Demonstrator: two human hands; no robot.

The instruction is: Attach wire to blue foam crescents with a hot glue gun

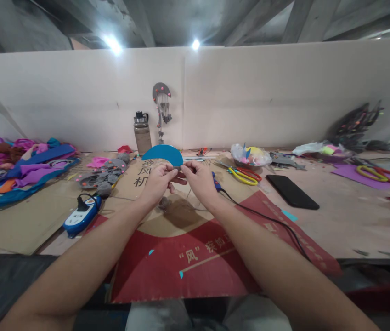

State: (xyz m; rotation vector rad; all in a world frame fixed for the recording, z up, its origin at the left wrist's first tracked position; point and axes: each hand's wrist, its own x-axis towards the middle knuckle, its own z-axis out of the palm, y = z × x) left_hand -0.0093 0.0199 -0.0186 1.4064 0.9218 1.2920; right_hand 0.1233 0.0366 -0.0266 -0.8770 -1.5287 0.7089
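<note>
A blue felt piece point(163, 153) with a rounded edge is raised above the cardboard, between me and the bottle. My left hand point(158, 183) is closed at its lower edge, thumb against fingers. My right hand point(198, 178) pinches the same edge from the other side, its fingertips nearly meeting the left ones. Part of the piece is hidden by the fingers. Below the hands lies a red and tan cardboard sheet point(188, 257) with a small clear, shiny clump point(163, 204) on it. Behind my right wrist a blue tool point(216, 182) with a black cord is partly covered.
Left are felt scraps point(32, 161), grey felt pieces point(103, 177) and a power strip point(82, 216). A water bottle point(142, 133) stands at the back beside a hanging grey felt moon ornament point(162, 103). Right lie scissors point(243, 175), a phone point(291, 191) and a plastic-wrapped bundle point(251, 155).
</note>
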